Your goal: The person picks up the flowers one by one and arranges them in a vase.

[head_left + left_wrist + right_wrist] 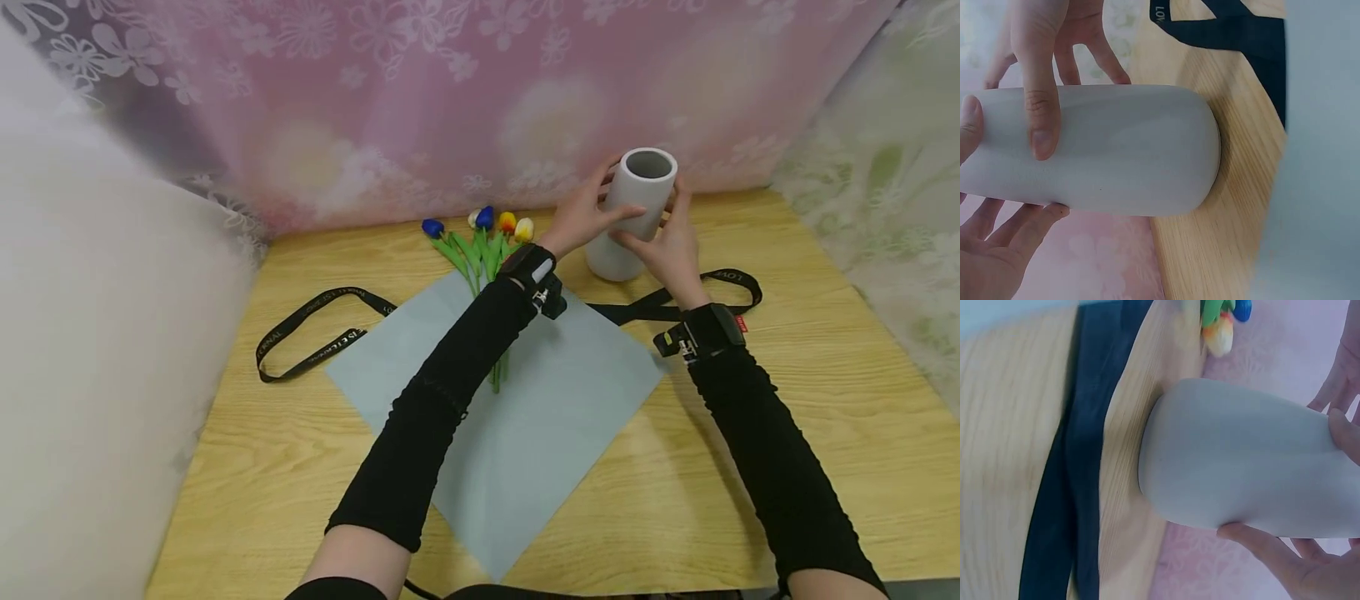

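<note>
A tall white vase (628, 212) with a round open top stands at the back right of the table. My left hand (583, 215) grips it from the left, with the thumb across the front. From the other side my right hand (670, 248) holds it, its thumb also on the front and its fingers partly hidden behind. In the left wrist view the right thumb (1041, 119) lies flat on the smooth wall of the vase (1129, 150). The right wrist view shows the rounded base of the vase (1179, 450) at the wooden tabletop.
A light blue-grey paper sheet (540, 417) lies on the wooden table (247, 467). Several artificial tulips (480, 242), blue, white and orange-yellow, rest on it under the left forearm. A black printed ribbon (300, 321) runs beneath the sheet. A pink floral curtain (450, 108) hangs behind.
</note>
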A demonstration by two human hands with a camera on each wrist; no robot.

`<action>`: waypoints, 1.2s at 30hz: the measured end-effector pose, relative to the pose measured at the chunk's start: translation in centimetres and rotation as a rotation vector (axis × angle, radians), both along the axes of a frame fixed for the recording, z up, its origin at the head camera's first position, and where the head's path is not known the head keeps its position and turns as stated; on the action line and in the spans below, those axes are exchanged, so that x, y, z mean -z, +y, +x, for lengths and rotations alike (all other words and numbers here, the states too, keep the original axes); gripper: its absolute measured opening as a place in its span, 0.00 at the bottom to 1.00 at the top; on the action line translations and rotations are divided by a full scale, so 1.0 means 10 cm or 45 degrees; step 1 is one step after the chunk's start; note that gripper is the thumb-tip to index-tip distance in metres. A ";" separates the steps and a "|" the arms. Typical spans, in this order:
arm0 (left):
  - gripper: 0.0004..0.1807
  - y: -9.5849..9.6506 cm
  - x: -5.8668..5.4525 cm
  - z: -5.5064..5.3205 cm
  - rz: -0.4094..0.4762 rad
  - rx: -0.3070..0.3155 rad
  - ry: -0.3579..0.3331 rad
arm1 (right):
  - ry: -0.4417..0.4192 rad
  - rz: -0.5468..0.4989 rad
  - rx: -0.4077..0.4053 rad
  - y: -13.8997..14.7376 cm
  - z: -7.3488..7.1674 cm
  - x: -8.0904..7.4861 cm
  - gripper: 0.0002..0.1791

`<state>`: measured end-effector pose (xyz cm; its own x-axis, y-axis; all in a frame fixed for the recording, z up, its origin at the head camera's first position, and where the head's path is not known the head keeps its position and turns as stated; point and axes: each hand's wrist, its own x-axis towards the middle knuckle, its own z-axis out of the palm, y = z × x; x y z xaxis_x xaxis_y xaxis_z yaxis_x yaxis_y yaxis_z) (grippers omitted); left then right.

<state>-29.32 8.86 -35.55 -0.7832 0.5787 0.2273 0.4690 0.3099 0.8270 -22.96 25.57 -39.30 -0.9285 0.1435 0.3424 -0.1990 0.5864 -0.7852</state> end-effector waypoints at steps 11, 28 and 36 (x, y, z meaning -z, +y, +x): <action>0.47 -0.23 0.03 0.07 -0.021 -0.075 0.076 | -0.080 0.055 -0.107 -0.12 0.02 -0.04 0.57; 0.47 -0.39 0.08 0.43 0.007 -0.123 0.090 | -0.062 0.084 -0.175 -0.19 0.28 0.02 0.59; 0.46 -0.41 0.11 0.60 -0.022 -0.150 0.125 | -0.046 0.087 -0.199 -0.21 0.42 0.05 0.60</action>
<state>-23.32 4.76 -36.64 -0.8206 0.4882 0.2971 0.5068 0.3813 0.7732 -18.72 23.42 -39.78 -0.9496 -0.0264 0.3125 -0.2644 0.6030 -0.7526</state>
